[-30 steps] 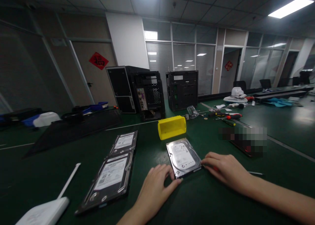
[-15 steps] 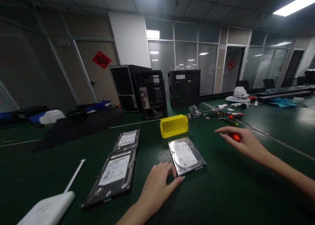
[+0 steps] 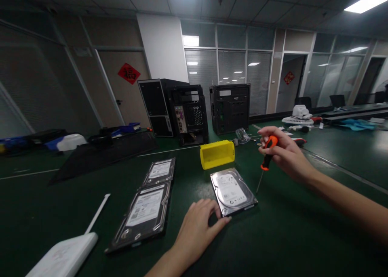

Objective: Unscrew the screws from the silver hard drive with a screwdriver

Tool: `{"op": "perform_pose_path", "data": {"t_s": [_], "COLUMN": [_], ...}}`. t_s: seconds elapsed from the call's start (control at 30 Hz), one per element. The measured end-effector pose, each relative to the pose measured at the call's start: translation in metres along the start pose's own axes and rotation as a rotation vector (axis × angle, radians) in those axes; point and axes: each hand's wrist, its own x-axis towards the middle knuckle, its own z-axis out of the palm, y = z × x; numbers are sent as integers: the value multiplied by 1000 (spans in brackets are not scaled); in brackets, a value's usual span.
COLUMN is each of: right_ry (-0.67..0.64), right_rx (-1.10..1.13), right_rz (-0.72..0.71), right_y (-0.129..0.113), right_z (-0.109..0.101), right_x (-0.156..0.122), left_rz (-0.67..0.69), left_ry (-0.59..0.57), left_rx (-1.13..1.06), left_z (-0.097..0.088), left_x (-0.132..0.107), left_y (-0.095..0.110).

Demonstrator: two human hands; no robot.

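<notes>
A silver hard drive (image 3: 233, 191) lies label-up on the green table in front of me. My left hand (image 3: 199, 227) rests at its near left corner, fingers and thumb pressed against the edge. Above and to the right, my right hand (image 3: 283, 153) is closed round an orange and black screwdriver (image 3: 266, 160). The screwdriver's thin shaft points down toward the drive's right side and hangs just clear of it.
Two more hard drives (image 3: 146, 212) (image 3: 159, 171) lie to the left, a white router (image 3: 62, 258) at the near left. A yellow bin (image 3: 217, 154) stands behind the drive. Black computer cases (image 3: 188, 114) (image 3: 230, 108) stand further back, with tools at the far right.
My right hand left the drive's right edge, picked up the screwdriver from the table at the right, and raised it above the drive. My left hand stayed at the drive's corner.
</notes>
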Motion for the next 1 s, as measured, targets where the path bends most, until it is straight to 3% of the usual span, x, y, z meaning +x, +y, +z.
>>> {"op": "perform_pose_path", "data": {"t_s": [0.27, 0.73, 1.0], "right_ry": [-95, -143, -314], "right_rx": [-94, -162, -352], "right_rz": [-9, -11, 40], "right_y": [10, 9, -5], "right_z": [5, 9, 7], "right_x": [0, -6, -1], "left_rz": [-14, -43, -25], "left_ry": [-11, -31, -11], "left_rx": [2, 11, 11], "left_z": [-2, -5, -3], "left_x": [0, 0, 0], "left_y": [2, 7, 5]}}
